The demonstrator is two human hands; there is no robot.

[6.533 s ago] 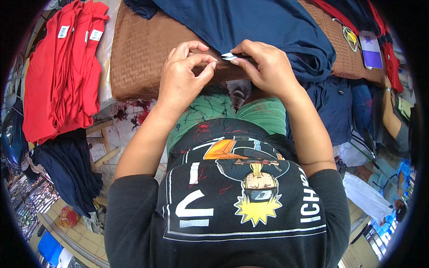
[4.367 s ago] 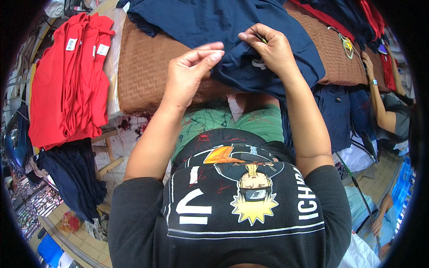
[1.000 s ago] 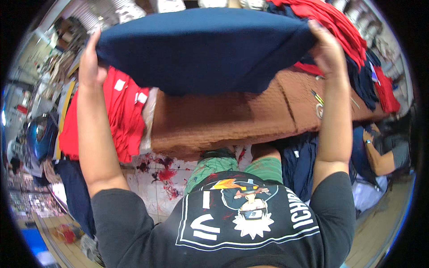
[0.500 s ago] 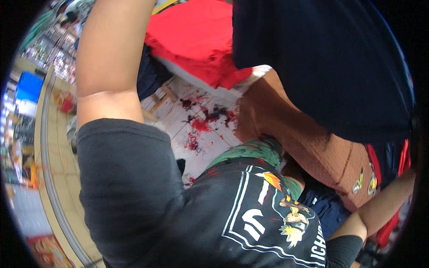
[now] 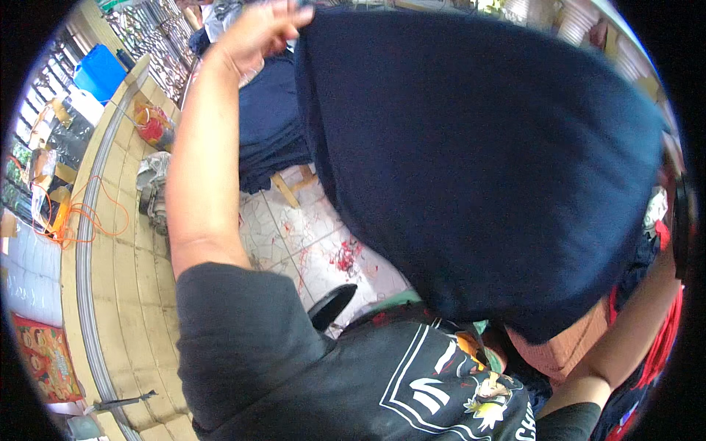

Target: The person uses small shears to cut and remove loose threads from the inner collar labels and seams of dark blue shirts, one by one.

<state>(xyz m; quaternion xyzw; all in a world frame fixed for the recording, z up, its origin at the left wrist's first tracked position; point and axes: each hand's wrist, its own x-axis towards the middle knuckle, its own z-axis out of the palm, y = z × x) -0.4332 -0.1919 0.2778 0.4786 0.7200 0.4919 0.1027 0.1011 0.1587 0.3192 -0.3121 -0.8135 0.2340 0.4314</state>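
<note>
A large folded navy blue garment (image 5: 478, 162) is held up high and fills most of the view. My left hand (image 5: 257, 29) grips its upper left edge at the top of the picture, arm raised. My right forearm (image 5: 625, 345) rises from the lower right and passes behind the cloth, so my right hand is hidden. Below the garment I see my black printed t-shirt (image 5: 353, 375).
A stack of dark blue clothes (image 5: 268, 132) rests on a wooden stool over the tiled floor (image 5: 323, 250). A blue container (image 5: 99, 70), an orange cord (image 5: 88, 220) and a metal floor rail lie at the left. Brown woven surface (image 5: 566, 349) and red cloth (image 5: 665, 338) show at the lower right.
The navy garment has gone from the brown surface to being lifted overhead with both hands, and the view has swung left toward the floor and the dark blue stack.
</note>
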